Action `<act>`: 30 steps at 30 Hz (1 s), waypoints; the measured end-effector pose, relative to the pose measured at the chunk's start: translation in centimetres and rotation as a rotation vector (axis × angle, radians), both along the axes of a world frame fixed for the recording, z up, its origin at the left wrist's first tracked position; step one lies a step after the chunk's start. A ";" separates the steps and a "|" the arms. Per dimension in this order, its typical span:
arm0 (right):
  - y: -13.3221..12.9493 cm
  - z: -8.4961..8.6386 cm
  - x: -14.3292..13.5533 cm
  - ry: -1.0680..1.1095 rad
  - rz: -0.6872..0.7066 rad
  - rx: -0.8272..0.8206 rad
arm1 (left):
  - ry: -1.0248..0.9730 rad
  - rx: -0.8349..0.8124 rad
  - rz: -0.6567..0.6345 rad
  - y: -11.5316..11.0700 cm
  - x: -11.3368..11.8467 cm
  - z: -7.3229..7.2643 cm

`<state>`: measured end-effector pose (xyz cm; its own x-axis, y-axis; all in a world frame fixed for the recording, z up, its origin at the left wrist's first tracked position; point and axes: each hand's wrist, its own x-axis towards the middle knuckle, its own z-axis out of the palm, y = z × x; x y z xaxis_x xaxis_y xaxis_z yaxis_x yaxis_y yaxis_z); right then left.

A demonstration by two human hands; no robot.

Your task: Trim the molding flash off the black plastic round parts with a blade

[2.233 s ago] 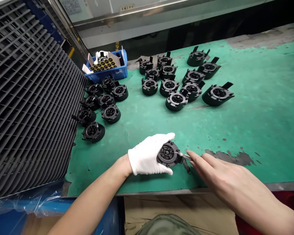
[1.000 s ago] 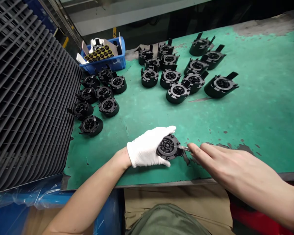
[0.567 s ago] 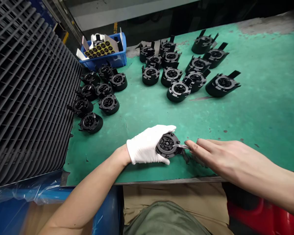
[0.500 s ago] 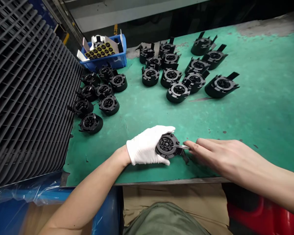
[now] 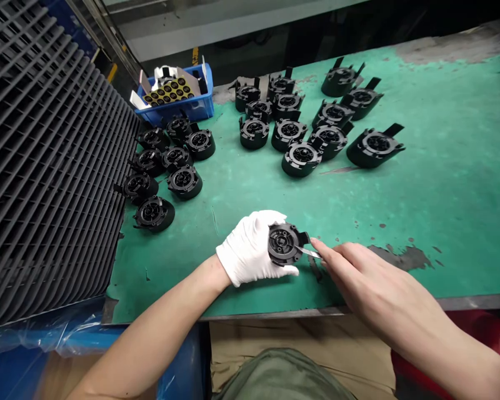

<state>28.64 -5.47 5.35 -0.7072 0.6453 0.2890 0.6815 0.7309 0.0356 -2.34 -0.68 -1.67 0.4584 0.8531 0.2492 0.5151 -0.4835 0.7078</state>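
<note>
My left hand (image 5: 253, 249), in a white glove, is closed around a round black plastic housing (image 5: 281, 245), its ribbed inner face turned up. In my bare right hand (image 5: 362, 272) I pinch a thin pointed metal tool (image 5: 309, 253), perhaps a blade or tweezers; most of it is hidden by my fingers. The tool's tip reaches over the near right part of the housing's face. A tab (image 5: 304, 238) sticks out from the housing's right edge, close to my right fingertips.
Several similar black housings (image 5: 185, 182) stand on the green tabletop (image 5: 241, 189) at the left, with more housings (image 5: 302, 158) at the back middle and right. A blue bin (image 5: 183, 109) holds a yellow sticker sheet (image 5: 169, 92). Stacked grey grids (image 5: 62, 166) rise along the left edge.
The housing has turned in my left hand, so its tab now points up and right. My right hand has tilted and moved slightly lower, the tool staying at the housing.
</note>
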 end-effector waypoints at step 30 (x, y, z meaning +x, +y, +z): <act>1.1 1.1 -1.6 -0.229 -0.023 0.097 | 0.051 -0.009 0.055 -0.7 1.2 0.4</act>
